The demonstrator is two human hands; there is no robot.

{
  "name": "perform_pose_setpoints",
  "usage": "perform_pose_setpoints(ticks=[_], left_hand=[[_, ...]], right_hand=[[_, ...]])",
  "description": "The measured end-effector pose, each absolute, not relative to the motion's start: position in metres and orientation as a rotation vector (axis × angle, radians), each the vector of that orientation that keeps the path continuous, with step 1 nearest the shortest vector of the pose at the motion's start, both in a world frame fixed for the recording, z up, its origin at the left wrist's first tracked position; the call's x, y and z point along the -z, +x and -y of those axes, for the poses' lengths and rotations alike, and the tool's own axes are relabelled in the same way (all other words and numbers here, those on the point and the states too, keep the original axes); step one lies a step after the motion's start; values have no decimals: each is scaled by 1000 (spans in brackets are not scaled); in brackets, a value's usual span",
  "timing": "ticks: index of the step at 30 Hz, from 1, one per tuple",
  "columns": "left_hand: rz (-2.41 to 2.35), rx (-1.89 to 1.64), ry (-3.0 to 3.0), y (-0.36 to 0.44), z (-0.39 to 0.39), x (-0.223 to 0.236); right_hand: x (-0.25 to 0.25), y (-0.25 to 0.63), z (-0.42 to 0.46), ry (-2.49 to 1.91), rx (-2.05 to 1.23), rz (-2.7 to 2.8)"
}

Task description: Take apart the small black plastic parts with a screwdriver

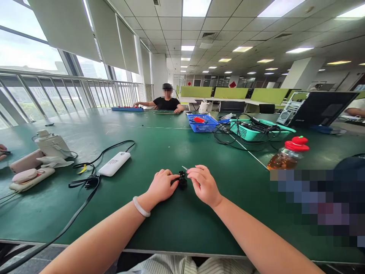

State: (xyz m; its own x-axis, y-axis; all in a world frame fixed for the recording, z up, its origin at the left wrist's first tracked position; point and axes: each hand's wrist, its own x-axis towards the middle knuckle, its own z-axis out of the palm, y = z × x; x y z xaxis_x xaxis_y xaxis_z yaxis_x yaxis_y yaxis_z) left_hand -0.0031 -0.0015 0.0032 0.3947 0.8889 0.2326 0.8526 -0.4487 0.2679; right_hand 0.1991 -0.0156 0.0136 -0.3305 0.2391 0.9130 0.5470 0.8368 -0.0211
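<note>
Black part [183,182] sits on the counter [228,224], in from the middle of the near edge, long axis roughly running from near edge to far edge; can't tell its front. Left hand [162,185] has thumb and index fingers narrow, on its left side. Right hand [203,186] fingers pinch a thin tool [185,168], visible end angled toward the far left corner.
</note>
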Motion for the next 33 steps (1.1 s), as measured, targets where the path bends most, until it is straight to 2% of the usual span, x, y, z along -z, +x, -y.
perform_pose_setpoints(ticks=[5, 11, 16, 22, 28, 33], left_hand=[[-1570, -559, 2561, -3, 0, 2], [-1524, -884, 2568, -3, -2, 4], [-1326, -840, 2668, -2, 5, -6], [-1420, -846, 2562, -2, 10, -21], [-1519, -1037, 2308, -8, 3, -22], [-1420, -1025, 2264, -12, 0, -17]], right_hand=[[-9, 195, 17, -560, 336, 1978], [-8, 190, 21, -552, 323, 2021], [-8, 182, 31, -507, 327, 2135], [-6, 175, 38, -438, 213, 2190], [1, 176, 30, -818, 122, 2176], [12, 174, 20, -1102, 50, 2309]])
